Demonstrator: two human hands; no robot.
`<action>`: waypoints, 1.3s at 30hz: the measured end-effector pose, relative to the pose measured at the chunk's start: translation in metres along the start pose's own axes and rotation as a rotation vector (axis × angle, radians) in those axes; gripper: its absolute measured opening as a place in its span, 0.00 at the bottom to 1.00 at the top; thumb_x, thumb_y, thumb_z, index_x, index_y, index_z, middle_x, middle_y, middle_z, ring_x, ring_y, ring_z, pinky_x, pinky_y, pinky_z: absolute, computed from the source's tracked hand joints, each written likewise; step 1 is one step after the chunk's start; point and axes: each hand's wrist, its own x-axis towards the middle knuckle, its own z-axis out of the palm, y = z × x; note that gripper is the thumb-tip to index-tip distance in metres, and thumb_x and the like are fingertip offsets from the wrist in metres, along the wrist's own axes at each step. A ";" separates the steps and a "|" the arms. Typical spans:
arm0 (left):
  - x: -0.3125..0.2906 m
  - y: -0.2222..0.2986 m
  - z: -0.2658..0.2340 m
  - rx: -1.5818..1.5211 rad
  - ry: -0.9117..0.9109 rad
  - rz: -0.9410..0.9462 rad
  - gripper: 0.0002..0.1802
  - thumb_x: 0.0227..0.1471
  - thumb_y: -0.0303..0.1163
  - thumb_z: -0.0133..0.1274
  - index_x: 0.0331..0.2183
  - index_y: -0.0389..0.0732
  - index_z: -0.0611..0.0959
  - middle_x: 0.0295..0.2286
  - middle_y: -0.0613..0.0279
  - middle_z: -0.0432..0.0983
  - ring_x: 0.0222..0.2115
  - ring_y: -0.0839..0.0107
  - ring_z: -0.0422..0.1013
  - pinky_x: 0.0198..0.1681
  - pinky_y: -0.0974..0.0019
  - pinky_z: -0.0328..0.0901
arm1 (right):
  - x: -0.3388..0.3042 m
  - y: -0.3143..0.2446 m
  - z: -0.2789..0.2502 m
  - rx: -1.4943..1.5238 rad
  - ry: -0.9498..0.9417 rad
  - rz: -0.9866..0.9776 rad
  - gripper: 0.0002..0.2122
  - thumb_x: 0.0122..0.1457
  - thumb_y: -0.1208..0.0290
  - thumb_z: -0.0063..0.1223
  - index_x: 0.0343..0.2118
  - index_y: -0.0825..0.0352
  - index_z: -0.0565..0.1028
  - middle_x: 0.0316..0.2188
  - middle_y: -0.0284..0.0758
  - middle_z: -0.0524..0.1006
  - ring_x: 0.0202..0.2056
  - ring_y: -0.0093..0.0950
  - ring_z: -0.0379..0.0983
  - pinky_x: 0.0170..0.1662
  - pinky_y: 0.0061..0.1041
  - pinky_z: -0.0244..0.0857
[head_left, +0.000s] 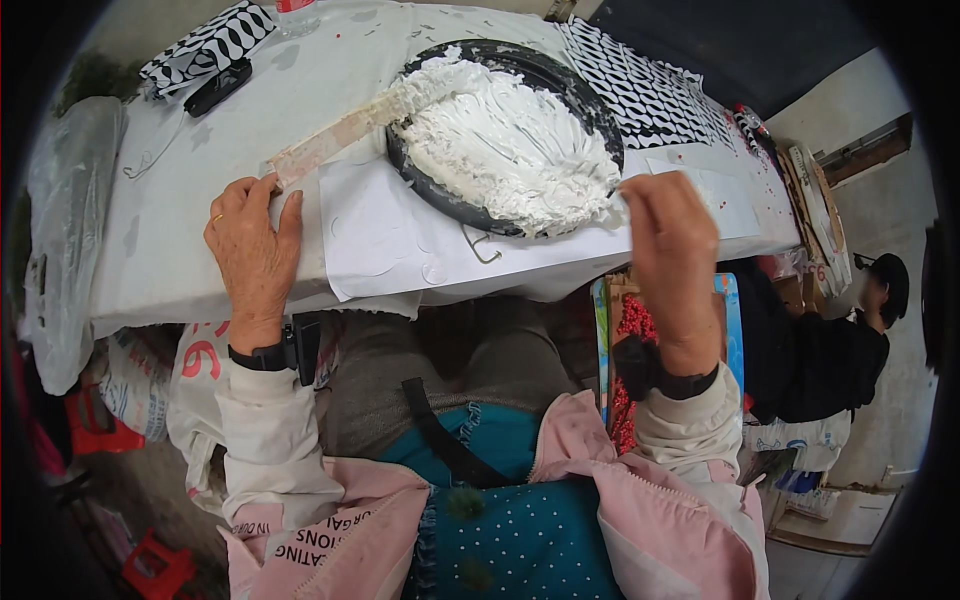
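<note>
A round black tray [405, 170] on the table holds a thick mound of white paste [510, 140]. A paste-smeared flat stick [335, 135] leans over its left rim, one end in the paste. My left hand [258, 240] rests at the stick's outer end, index fingertip at its tip, thumb spread apart. My right hand [672, 235], slightly blurred, is pinched closed at the tray's right edge. A tiny dark bit shows at its fingertips, too small to name. Beneath the tray lie white paper sheets [375, 235], with a bent wire hook [485, 252] on them.
Black-and-white patterned cloth [650, 95] lies behind the tray; a patterned pouch [210, 45] and dark case [217, 88] sit far left. A plastic bag [75, 230] hangs off the left edge. Red beads [637, 318] fill a blue-edged board below my right hand. Another person [825, 350] is at right.
</note>
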 end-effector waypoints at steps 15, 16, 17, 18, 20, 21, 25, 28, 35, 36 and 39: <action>0.000 -0.002 0.002 -0.070 0.058 0.025 0.10 0.51 0.32 0.55 0.38 0.42 0.81 0.33 0.62 0.72 0.38 0.60 0.67 0.43 0.57 0.58 | -0.007 -0.007 0.009 -0.085 -0.098 0.021 0.03 0.52 0.83 0.53 0.29 0.69 0.73 0.25 0.40 0.71 0.26 0.41 0.71 0.29 0.33 0.65; -0.001 -0.002 0.002 -0.080 0.064 0.024 0.09 0.52 0.32 0.55 0.37 0.42 0.81 0.32 0.62 0.73 0.37 0.61 0.67 0.43 0.57 0.58 | -0.009 -0.006 0.011 -0.133 -0.159 0.007 0.04 0.52 0.84 0.53 0.30 0.69 0.73 0.25 0.40 0.72 0.26 0.40 0.71 0.29 0.32 0.65; -0.001 -0.002 0.002 -0.089 0.071 0.022 0.08 0.52 0.32 0.54 0.36 0.42 0.82 0.31 0.63 0.73 0.36 0.61 0.67 0.43 0.58 0.58 | -0.010 -0.005 0.014 -0.134 -0.158 0.008 0.04 0.52 0.84 0.53 0.30 0.69 0.73 0.25 0.40 0.72 0.26 0.40 0.71 0.29 0.32 0.65; -0.001 -0.001 0.002 -0.098 0.077 0.020 0.07 0.53 0.31 0.54 0.35 0.42 0.82 0.30 0.63 0.73 0.35 0.61 0.68 0.42 0.58 0.58 | -0.011 -0.005 0.017 -0.126 -0.159 0.013 0.03 0.52 0.84 0.54 0.29 0.69 0.74 0.25 0.40 0.72 0.26 0.40 0.71 0.29 0.32 0.65; -0.001 -0.001 0.003 -0.105 0.102 0.035 0.07 0.53 0.31 0.53 0.35 0.42 0.81 0.29 0.62 0.72 0.34 0.61 0.68 0.41 0.59 0.59 | -0.010 -0.005 0.025 -0.097 -0.162 0.018 0.03 0.52 0.84 0.55 0.29 0.69 0.74 0.25 0.40 0.72 0.26 0.40 0.71 0.30 0.32 0.65; 0.000 -0.001 0.004 -0.117 0.124 0.053 0.06 0.54 0.31 0.53 0.34 0.41 0.81 0.29 0.62 0.72 0.33 0.61 0.68 0.39 0.59 0.60 | -0.008 -0.005 0.025 -0.093 -0.161 0.016 0.03 0.52 0.84 0.55 0.29 0.69 0.74 0.25 0.40 0.72 0.26 0.40 0.71 0.30 0.32 0.65; -0.001 -0.002 0.003 -0.177 0.166 0.054 0.07 0.56 0.32 0.52 0.33 0.40 0.81 0.27 0.58 0.72 0.30 0.58 0.69 0.35 0.60 0.62 | -0.001 -0.002 0.014 0.096 0.051 0.033 0.02 0.53 0.80 0.54 0.28 0.67 0.73 0.25 0.40 0.72 0.24 0.41 0.72 0.26 0.35 0.65; -0.001 0.000 0.004 -0.221 0.186 0.050 0.08 0.57 0.32 0.51 0.32 0.39 0.80 0.26 0.56 0.72 0.28 0.57 0.70 0.32 0.61 0.64 | -0.005 -0.006 0.019 0.074 -0.010 0.041 0.03 0.52 0.83 0.55 0.29 0.69 0.74 0.25 0.40 0.72 0.25 0.37 0.71 0.29 0.30 0.64; -0.002 0.002 0.006 -0.230 0.255 0.047 0.10 0.59 0.34 0.49 0.32 0.39 0.80 0.26 0.54 0.75 0.25 0.56 0.72 0.28 0.61 0.65 | -0.004 -0.007 0.026 0.058 -0.062 0.074 0.03 0.52 0.84 0.55 0.29 0.69 0.74 0.24 0.39 0.72 0.25 0.35 0.71 0.29 0.29 0.64; -0.002 0.002 0.005 -0.211 0.221 0.018 0.10 0.58 0.35 0.50 0.32 0.39 0.80 0.25 0.54 0.76 0.24 0.56 0.72 0.27 0.61 0.65 | -0.003 -0.005 0.024 0.076 -0.017 0.090 0.03 0.52 0.83 0.55 0.29 0.69 0.74 0.24 0.40 0.72 0.25 0.35 0.71 0.29 0.29 0.64; -0.003 0.003 0.003 -0.175 0.152 -0.042 0.10 0.58 0.36 0.50 0.32 0.40 0.81 0.23 0.55 0.76 0.22 0.57 0.72 0.26 0.61 0.65 | -0.004 -0.006 0.019 0.065 -0.004 0.083 0.03 0.52 0.83 0.55 0.29 0.69 0.74 0.24 0.40 0.72 0.25 0.36 0.71 0.28 0.30 0.64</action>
